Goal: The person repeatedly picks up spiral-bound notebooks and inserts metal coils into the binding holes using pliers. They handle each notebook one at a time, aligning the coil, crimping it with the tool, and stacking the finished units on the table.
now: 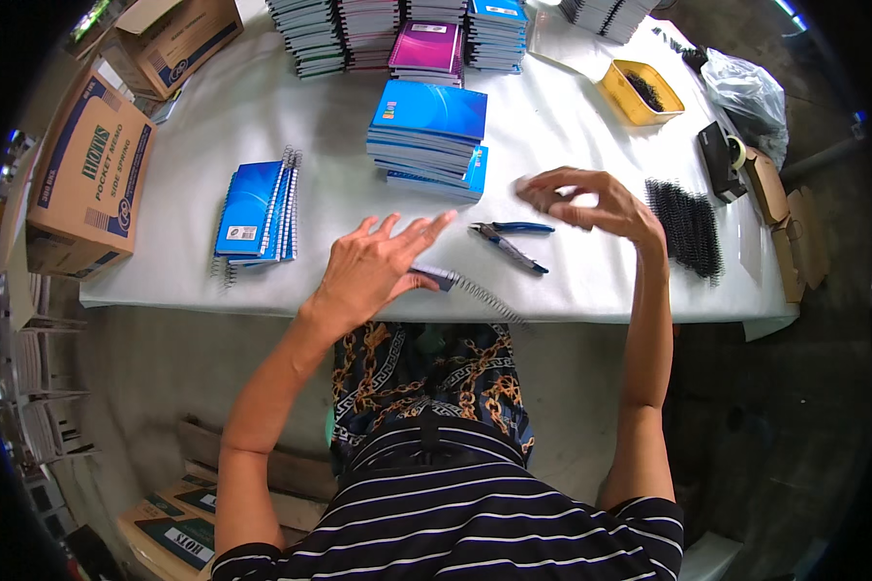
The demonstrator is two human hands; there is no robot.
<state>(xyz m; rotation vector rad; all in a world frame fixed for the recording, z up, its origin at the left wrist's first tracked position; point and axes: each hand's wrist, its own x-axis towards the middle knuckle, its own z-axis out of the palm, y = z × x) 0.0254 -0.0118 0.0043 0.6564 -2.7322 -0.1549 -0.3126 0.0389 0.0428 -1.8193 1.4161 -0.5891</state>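
Note:
My left hand, fingers spread and thumb apart, straddles a small dark blue notebook near the table's front edge. Most of that notebook is hidden under the hand. A wire spiral coil runs from its end toward the table edge. My right hand hovers over the table with loosely bent fingers; its fingertips are blurred, and nothing shows in them. Between the hands lie blue-handled pliers and a second blue-handled tool. Behind them rises a stack of blue notebooks.
Left of my hand lies a pile of spiral-bound blue notebooks. Cartons stand at the left edge. Black coils, a tape dispenser and a yellow tub of dark pieces are on the right. Several notebook stacks line the back.

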